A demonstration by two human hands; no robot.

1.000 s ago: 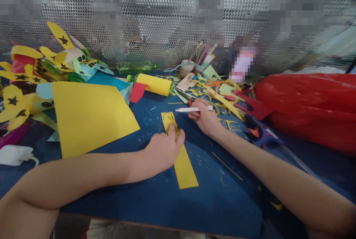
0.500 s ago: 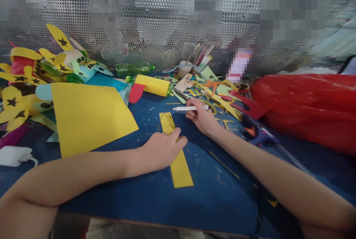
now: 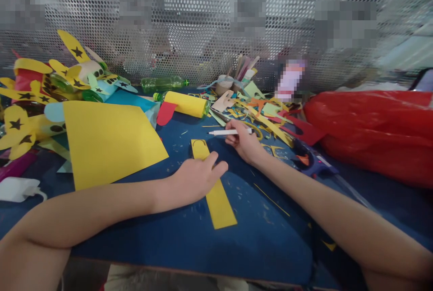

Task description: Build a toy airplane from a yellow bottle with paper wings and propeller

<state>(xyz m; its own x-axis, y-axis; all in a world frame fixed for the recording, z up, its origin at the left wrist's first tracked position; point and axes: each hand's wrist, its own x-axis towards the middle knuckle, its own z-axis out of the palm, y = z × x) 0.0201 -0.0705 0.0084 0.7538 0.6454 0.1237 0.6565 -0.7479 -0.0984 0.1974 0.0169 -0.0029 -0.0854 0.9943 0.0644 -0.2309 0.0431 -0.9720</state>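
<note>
My left hand lies over the middle of a narrow yellow paper strip, thumb and forefinger parted and the other fingers hidden from view. A small dark curve is drawn at the strip's far end, which looks slightly raised above its shadow. Just right of that end, my right hand grips a white marker with its dark tip pointing left, off the paper. Behind my right hand lie scissors with yellow handles, partly covered by it.
A big yellow sheet covers the left of the blue table. Decorated bottle planes crowd the far left. A yellow-wrapped bottle, paper scraps, a blue glue gun and a red plastic bag lie around.
The strip has turned slightly under my left hand: its far end shifted left and towards me, its near end right. My right hand and the marker have barely moved.
</note>
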